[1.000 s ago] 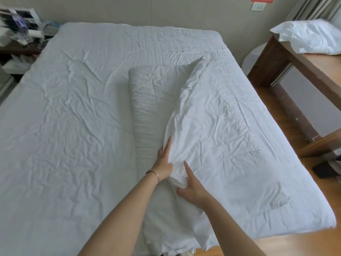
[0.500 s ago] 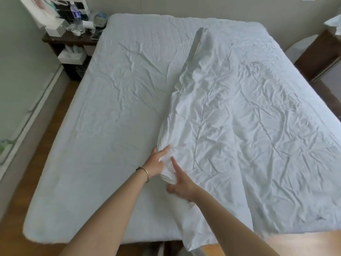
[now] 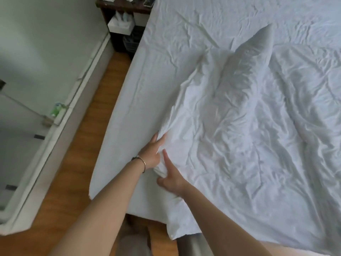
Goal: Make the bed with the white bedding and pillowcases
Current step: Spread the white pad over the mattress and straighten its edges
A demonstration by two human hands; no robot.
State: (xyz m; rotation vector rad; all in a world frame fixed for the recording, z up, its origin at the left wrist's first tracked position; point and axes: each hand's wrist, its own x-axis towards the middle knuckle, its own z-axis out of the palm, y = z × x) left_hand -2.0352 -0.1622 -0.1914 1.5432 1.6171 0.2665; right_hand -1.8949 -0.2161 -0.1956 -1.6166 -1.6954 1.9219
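Left hand [image 3: 151, 154] and right hand [image 3: 170, 179] grip duvet cover [image 3: 230, 145]; nightstand [image 3: 125, 24] beyond

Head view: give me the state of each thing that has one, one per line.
Duvet: rumpled, spread over the bed's right part, edge bunched at the hands.
Sheet: flat, creased, bare on the left.
Left hand: grips the duvet's edge.
Right hand: pinches the duvet's edge, forefinger straight.
Nightstand: open shelves, cluttered.
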